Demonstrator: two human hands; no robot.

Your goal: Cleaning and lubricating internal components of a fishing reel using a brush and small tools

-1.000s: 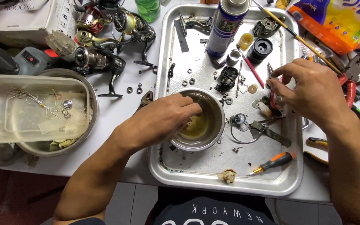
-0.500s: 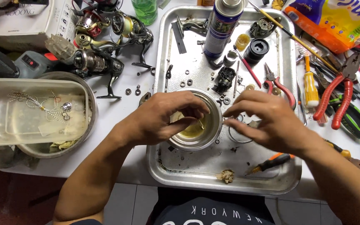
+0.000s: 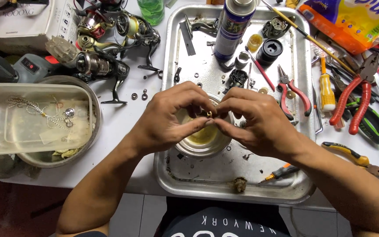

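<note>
We look down from a head-worn camera at our two bare hands meeting above a small round steel bowl [image 3: 200, 142] that holds a little yellowish liquid and sits in a large, shallow, rectangular metal tray [image 3: 172, 175] on a white tabletop [image 3: 123, 127]. Our left hand [image 3: 167, 120] and right hand [image 3: 259, 123] come together fingertip to fingertip, and the fingers of both are closed tight on a tiny brass-coloured ring-shaped part [image 3: 209, 113], pinched between them directly over the bowl; the part is too small for us to tell exactly what it is. Scattered in the tray are small washers and screws, a tall blue and silver spray can [image 3: 233, 26], a black cylindrical spool [image 3: 269, 52], red-handled needle-nose pliers [image 3: 292, 90] and, near the front edge, a small orange-handled screwdriver [image 3: 281, 172]. To the left on the tabletop lie several fishing reels [image 3: 106, 39] and a clear plastic tub [image 3: 31, 118] resting in a round metal bowl. To the right lie larger red-handled pliers [image 3: 358, 94] and other hand tools. We judge the main hazard to be the grip itself: the part is very small and the fingers may be slick from the liquid, so it could slip, drop into the bowl or bounce among the loose hardware in the tray, where it would be hard to find. The bowl sits just beneath our wrists, so a careless nudge could also tip it and spill the liquid.
</note>
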